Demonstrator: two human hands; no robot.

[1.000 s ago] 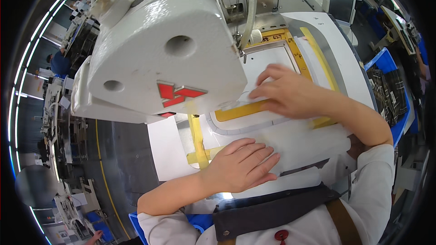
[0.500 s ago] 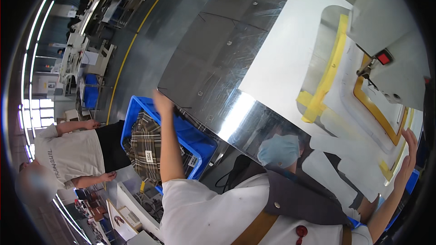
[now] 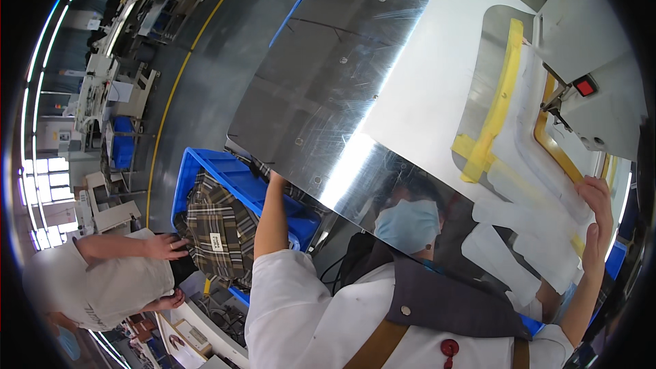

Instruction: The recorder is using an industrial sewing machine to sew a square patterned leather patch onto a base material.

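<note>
My left arm reaches down to the blue bin (image 3: 215, 160) beside the metal tabletop (image 3: 307, 82). My left hand (image 3: 275, 181) is at the bin's inner side, against the table edge, its fingers hidden. A strip of dark plaid fabric (image 3: 256, 167) shows near it. Folded brown plaid cloth (image 3: 215, 215) with a white label fills the bin's near side. My right hand (image 3: 596, 208) is open, thumb apart from the fingers, at the right edge of the clear sewing template (image 3: 492, 171), close to its yellow-edged frame (image 3: 557, 154).
A co-worker's hand (image 3: 167, 246) touches the plaid cloth from the left. The white machine head (image 3: 591, 34) overhangs the template at the right. Yellow tape (image 3: 502, 96) runs along the template. Beyond the floor's yellow line (image 3: 167, 106) stand sewing tables (image 3: 102, 85).
My left hand has gone from above the bin's far rim to lower beside the table edge. My right hand has lowered slightly. The co-worker has leaned in and reached the plaid cloth.
</note>
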